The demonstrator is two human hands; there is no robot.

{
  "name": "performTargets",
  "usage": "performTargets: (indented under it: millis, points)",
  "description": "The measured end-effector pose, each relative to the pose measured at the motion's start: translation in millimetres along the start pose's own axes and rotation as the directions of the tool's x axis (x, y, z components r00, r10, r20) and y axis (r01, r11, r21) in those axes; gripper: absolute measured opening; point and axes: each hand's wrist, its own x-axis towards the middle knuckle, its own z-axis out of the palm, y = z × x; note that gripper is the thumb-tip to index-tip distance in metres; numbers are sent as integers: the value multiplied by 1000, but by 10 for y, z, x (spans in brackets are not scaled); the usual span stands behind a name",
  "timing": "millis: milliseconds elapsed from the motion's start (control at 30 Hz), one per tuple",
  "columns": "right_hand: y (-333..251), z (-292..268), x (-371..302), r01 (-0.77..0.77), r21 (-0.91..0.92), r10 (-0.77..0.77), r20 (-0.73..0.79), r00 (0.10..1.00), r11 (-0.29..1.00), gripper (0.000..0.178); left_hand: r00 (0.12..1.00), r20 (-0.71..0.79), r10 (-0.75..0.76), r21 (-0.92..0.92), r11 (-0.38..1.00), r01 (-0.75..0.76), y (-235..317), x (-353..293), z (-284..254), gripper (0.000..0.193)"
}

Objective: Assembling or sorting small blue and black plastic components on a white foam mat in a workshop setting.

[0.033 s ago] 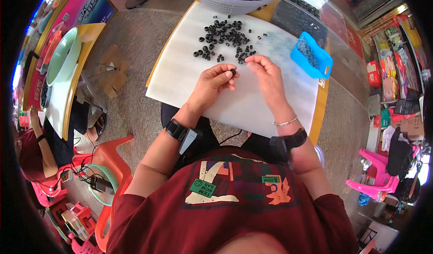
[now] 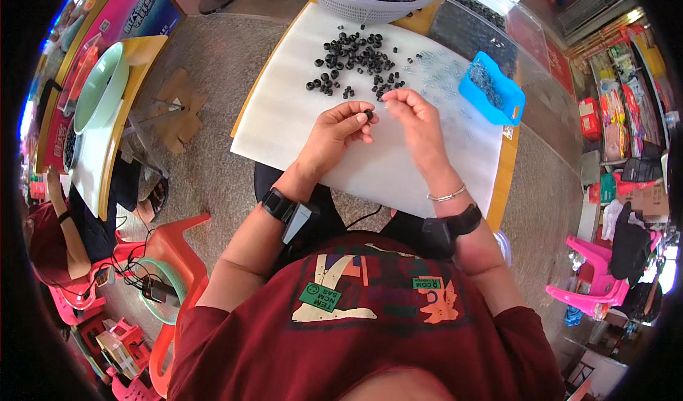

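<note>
My left hand is closed over the near part of the white sheet. Between its thumb and forefinger it pinches a small black cylindrical part. Close by on the right is my right hand, its thumb and forefinger pressed together. Whatever may be in that pinch is too small to make out. Beyond both hands lies a loose pile of black round parts, some knob-like. Small bluish bits are scattered to the right of the pile. A blue tray holds many more fine bits like them.
A white sheet covers the wooden-edged table. At its far edge stands a pale basket full of black parts. Left is another table with a green basin and a person's arm. An orange chair is near my left side.
My right hand has shifted slightly left, closer to the left hand. The left hand stays in place with the black part.
</note>
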Motion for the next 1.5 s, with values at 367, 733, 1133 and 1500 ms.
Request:
performTargets:
  millis: [367, 733, 1133, 1500]
  points:
    - [90, 257, -53, 178, -144, -182, -18, 983, 973, 11, 997, 40, 64, -112, 992, -60, -74, 111, -139, 17]
    - [79, 271, -87, 67, 70, -62, -61, 996, 995, 12, 998, 37, 45, -18, 999, -45, -52, 92, -104, 18]
    - [383, -28, 81, 182, -573, -325, -157, 933, 799, 7, 999, 12, 42, -52, 998, -41, -63, 100, -83, 17]
    - [429, -264, 107, 245, -814, -497, -61, 866, 527, 10, 1000, 26, 16, -25, 1000, -16, -22, 97, -54, 17]
